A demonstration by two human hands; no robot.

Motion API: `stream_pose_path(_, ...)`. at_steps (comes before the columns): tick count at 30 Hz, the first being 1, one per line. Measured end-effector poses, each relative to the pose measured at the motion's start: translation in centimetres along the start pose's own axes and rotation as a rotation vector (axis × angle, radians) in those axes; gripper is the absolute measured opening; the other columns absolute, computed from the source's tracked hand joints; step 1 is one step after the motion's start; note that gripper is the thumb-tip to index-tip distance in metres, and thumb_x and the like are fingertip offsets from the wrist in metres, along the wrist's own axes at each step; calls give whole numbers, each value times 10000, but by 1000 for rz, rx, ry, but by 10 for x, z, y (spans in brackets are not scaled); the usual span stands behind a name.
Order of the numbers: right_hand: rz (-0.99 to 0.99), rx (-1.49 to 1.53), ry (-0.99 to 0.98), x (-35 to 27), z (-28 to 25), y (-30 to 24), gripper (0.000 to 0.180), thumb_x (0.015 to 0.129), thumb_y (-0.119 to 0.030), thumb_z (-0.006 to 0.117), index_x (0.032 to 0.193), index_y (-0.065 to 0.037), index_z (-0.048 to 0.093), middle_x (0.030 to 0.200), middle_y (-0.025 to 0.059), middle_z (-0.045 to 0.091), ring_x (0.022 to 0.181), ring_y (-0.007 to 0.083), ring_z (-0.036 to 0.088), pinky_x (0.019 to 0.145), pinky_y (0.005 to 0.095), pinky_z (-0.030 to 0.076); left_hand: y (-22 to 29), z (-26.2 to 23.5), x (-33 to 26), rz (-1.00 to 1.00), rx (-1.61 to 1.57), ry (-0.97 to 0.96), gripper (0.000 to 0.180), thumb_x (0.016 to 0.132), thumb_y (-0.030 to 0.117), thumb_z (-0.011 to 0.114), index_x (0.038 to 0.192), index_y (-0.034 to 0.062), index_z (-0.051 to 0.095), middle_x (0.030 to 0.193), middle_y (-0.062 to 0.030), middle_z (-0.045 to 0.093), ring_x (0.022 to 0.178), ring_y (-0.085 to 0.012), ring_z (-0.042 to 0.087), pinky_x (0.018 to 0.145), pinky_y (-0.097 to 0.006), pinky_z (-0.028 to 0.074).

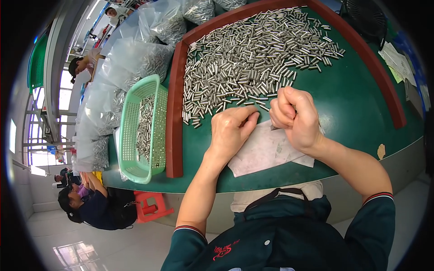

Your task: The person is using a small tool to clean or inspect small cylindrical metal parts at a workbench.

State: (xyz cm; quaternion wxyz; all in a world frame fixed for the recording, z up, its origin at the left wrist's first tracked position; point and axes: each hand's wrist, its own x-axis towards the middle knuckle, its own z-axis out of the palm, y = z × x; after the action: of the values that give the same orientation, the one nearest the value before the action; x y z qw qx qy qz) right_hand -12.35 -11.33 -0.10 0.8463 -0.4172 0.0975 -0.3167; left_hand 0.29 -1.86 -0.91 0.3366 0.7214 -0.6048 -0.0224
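A wide heap of short shiny metal pins [244, 63] spreads over the green table [357, 104]. At the heap's near edge is my left hand [229, 131], its fingers curled under and its thumb against them; whatever they hold is hidden. My right hand [298, 117] is closed in a fist just to the right, raised over a stained whitish cloth [257, 156]. A small dark bit shows under its curled fingers, too small to name. A few loose pins lie between the two hands.
Reddish-brown rails [175, 135] border the heap. Left of them stands a light-green plastic basket [126, 149] holding pins. Clear plastic bags [124, 63] of metal parts line the table's left side. A black fan [365, 18] is at the far right. Other people sit farther left, near a red stool [151, 205].
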Motion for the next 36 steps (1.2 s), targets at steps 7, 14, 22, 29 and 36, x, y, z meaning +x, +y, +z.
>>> stream_pose_path(7, 17, 1, -6, 1, -3, 0, 394, 873, -267, 330, 518, -111, 259, 422, -20, 245, 401, 79, 172, 402, 246, 163, 5, -14, -15, -51, -307, -370, 137, 668, 59, 642, 801, 26, 632, 505, -57, 459, 429, -147, 419, 430, -269, 354)
stream_pose_path(14, -5, 42, -2, -3, -2, -1, 383, 870, -251, 310, 518, -108, 261, 426, -12, 260, 402, 85, 179, 408, 251, 179, 10, -10, -15, -192, -139, -300, 120, 651, 66, 687, 725, 9, 612, 451, -27, 358, 400, -106, 336, 390, -264, 305)
stream_pose_path(22, -3, 59, -42, -5, 0, 2, 377, 864, -239, 298, 513, -105, 261, 422, -16, 256, 407, 83, 167, 409, 248, 181, 11, -9, -14, -226, -198, -294, 85, 674, 43, 679, 691, 3, 606, 446, -7, 378, 410, -78, 326, 390, -243, 279)
stream_pose_path(29, 11, 65, -58, -5, -2, 4, 375, 863, -232, 295, 512, -105, 262, 424, -17, 258, 405, 83, 167, 409, 247, 184, 13, -9, -14, -251, -209, -296, 79, 670, 46, 672, 693, 4, 610, 445, -53, 421, 394, -109, 360, 393, -262, 319)
stream_pose_path(36, -1, 67, -59, -6, -1, 7, 374, 861, -229, 300, 510, -104, 264, 428, -16, 256, 408, 83, 174, 413, 245, 188, 12, -8, -15, -250, -202, -298, 86, 669, 51, 676, 684, 2, 607, 451, -62, 436, 391, -116, 368, 394, -265, 325)
